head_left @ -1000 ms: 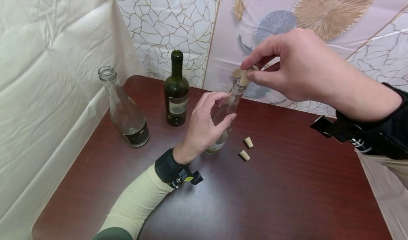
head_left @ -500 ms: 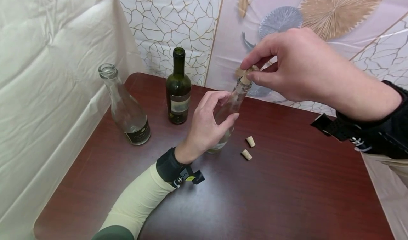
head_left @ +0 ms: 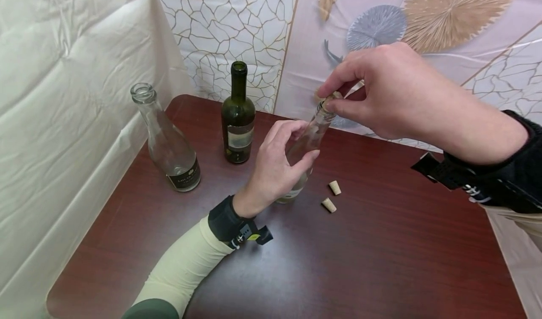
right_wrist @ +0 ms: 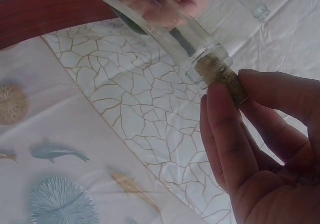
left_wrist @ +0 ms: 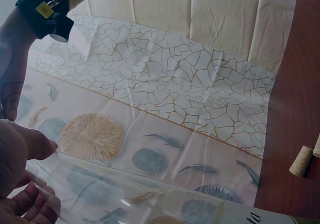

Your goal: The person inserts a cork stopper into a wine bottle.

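Observation:
My left hand [head_left: 277, 166] grips a clear glass bottle [head_left: 311, 138] round its body, thumb on the near side. The bottle's base is largely behind the hand, and a pale label shows low on it. At the mouth, my right hand [head_left: 381, 91] pinches a cork [right_wrist: 227, 83] between thumb and fingers. In the right wrist view the cork's narrower end sits inside the glass mouth [right_wrist: 207, 63], while its outer part sticks out between the fingertips. Two loose corks, an upper cork [head_left: 335, 187] and a lower cork [head_left: 329, 205], lie on the table right of the bottle.
A second clear bottle [head_left: 171, 147] with a black label stands uncorked at the left of the dark red table [head_left: 360, 262]. Behind the left hand stands an open green bottle [head_left: 238, 116]. Patterned sheeting [head_left: 228, 22] hangs right behind the table's back edge.
The right hand has lowered slightly, and the cork has gone from the rim into the bottle's mouth. The left hand keeps its grip. The whole view has shifted a little.

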### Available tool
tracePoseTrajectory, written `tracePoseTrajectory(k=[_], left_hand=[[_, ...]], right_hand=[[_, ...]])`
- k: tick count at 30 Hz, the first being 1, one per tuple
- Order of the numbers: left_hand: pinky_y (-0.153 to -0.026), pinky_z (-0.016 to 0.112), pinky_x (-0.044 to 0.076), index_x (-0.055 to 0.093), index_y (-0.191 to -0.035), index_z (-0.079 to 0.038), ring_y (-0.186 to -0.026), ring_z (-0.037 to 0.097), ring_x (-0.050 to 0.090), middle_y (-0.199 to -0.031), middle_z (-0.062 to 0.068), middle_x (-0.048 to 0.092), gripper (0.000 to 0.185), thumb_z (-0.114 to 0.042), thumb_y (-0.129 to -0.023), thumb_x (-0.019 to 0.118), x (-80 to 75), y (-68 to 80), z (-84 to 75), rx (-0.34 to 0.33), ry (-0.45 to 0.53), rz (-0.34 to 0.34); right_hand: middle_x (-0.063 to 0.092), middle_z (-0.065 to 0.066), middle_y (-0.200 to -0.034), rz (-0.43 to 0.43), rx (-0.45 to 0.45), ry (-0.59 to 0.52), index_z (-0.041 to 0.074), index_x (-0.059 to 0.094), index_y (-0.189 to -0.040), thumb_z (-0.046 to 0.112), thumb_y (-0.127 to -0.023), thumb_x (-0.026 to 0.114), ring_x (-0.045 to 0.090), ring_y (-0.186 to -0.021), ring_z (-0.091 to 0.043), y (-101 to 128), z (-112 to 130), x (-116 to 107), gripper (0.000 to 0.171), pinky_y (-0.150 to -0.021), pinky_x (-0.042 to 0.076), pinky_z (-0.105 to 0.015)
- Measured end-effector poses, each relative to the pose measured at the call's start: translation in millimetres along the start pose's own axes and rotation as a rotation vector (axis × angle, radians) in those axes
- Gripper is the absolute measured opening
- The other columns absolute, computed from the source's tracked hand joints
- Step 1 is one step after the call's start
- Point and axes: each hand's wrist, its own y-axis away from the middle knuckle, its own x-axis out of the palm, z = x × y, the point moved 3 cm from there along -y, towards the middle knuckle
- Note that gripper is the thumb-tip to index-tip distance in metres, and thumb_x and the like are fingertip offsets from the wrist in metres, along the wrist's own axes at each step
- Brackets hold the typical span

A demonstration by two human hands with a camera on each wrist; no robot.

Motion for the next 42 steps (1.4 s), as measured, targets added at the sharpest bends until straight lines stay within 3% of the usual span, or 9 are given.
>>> tracePoseTrajectory(k=[5, 8, 11, 18, 20, 22, 27, 37, 42], left_hand=[[-0.098, 0.031, 0.052, 0.062, -0.13, -0.005, -0.113, 0.02, 0.059, -0.124, 0.009, 0.063, 0.047, -0.017, -0.089, 0.082, 0.0, -0.3, -0.2, 0.0, 0.001, -0.002], [-0.098, 0.031, 0.052, 0.062, -0.131, -0.004, -0.113, 0.02, 0.059, -0.124, 0.009, 0.063, 0.047, -0.017, -0.09, 0.082, 0.2, -0.2, -0.1, -0.001, 0.001, 0.001], [-0.098, 0.033, 0.052, 0.062, -0.13, -0.004, -0.113, 0.02, 0.059, -0.124, 0.01, 0.063, 0.047, -0.017, -0.09, 0.082, 0.5, -0.3, 0.3, 0.001, 0.003, 0.0], [-0.098, 0.035, 0.052, 0.062, -0.13, -0.005, -0.112, 0.02, 0.059, -0.124, 0.009, 0.064, 0.047, -0.016, -0.089, 0.082, 0.8, -1.6, 0.2, 0.015, 0.005, -0.001], [-0.098, 0.034, 0.052, 0.062, -0.13, -0.005, -0.112, 0.02, 0.059, -0.124, 0.009, 0.064, 0.047, -0.017, -0.089, 0.082, 0.9, -1.6, 0.0, 0.017, 0.0, 0.002], [-0.098, 0.033, 0.052, 0.062, -0.13, -0.005, -0.112, 0.02, 0.059, -0.123, 0.009, 0.064, 0.047, -0.017, -0.089, 0.082, 0.9, -1.4, -0.4, 0.015, -0.001, 0.002], [-0.098, 0.033, 0.052, 0.062, -0.13, -0.006, -0.112, 0.02, 0.059, -0.122, 0.009, 0.064, 0.048, -0.017, -0.089, 0.082, 0.5, 0.1, -0.7, 0.006, -0.002, -0.005], [-0.098, 0.034, 0.052, 0.062, -0.13, -0.005, -0.111, 0.02, 0.06, -0.122, 0.01, 0.063, 0.048, -0.017, -0.088, 0.083, 0.7, 0.7, -0.1, 0.004, -0.007, -0.015], [-0.099, 0.034, 0.053, 0.062, -0.131, -0.006, -0.112, 0.02, 0.06, -0.123, 0.01, 0.063, 0.049, -0.017, -0.088, 0.083, 1.7, 0.9, -0.2, 0.005, -0.01, -0.009]], right_hand=[[0.068, 0.036, -0.099, 0.012, 0.041, -0.024, 0.062, 0.07, -0.105, 0.041, -0.091, 0.08, 0.064, -0.075, 0.014, 5, 47, -34, 0.026, -0.067, 0.048, -0.015], [0.071, 0.032, -0.1, 0.03, 0.059, -0.066, 0.055, 0.074, -0.105, 0.038, -0.091, 0.081, 0.068, -0.076, 0.01, 6, 62, -45, 0.023, -0.067, 0.049, -0.016], [0.071, 0.031, -0.102, 0.034, 0.052, -0.103, 0.056, 0.073, -0.105, 0.042, -0.092, 0.078, 0.07, -0.076, 0.007, 6, 60, -44, 0.02, -0.068, 0.05, -0.021], [0.068, 0.037, -0.115, 0.023, 0.007, -0.093, 0.065, 0.066, -0.114, 0.067, -0.092, 0.066, 0.065, -0.072, 0.01, 8, 30, -22, 0.023, -0.067, 0.047, -0.023], [0.071, 0.03, -0.115, 0.022, 0.022, -0.147, 0.058, 0.071, -0.114, 0.061, -0.092, 0.071, 0.066, -0.07, 0.006, 9, 33, -25, 0.022, -0.068, 0.046, -0.024], [0.075, 0.021, -0.112, 0.022, 0.052, -0.191, 0.047, 0.077, -0.11, 0.046, -0.093, 0.077, 0.067, -0.069, -0.001, 11, 52, -39, 0.018, -0.069, 0.045, -0.025], [0.08, 0.006, -0.106, 0.021, 0.084, -0.172, 0.027, 0.083, -0.106, 0.017, -0.092, 0.08, 0.066, -0.068, -0.008, 11, 97, -72, 0.018, -0.065, 0.041, -0.016], [0.08, 0.006, -0.106, 0.018, 0.081, -0.178, 0.024, 0.083, -0.106, 0.016, -0.092, 0.081, 0.072, -0.07, -0.009, 12, 99, -73, 0.017, -0.066, 0.041, -0.01], [0.079, 0.015, -0.11, 0.028, 0.093, -0.212, 0.039, 0.08, -0.111, 0.037, -0.091, 0.082, 0.076, -0.074, -0.006, 13, 72, -57, 0.02, -0.067, 0.048, -0.017]])
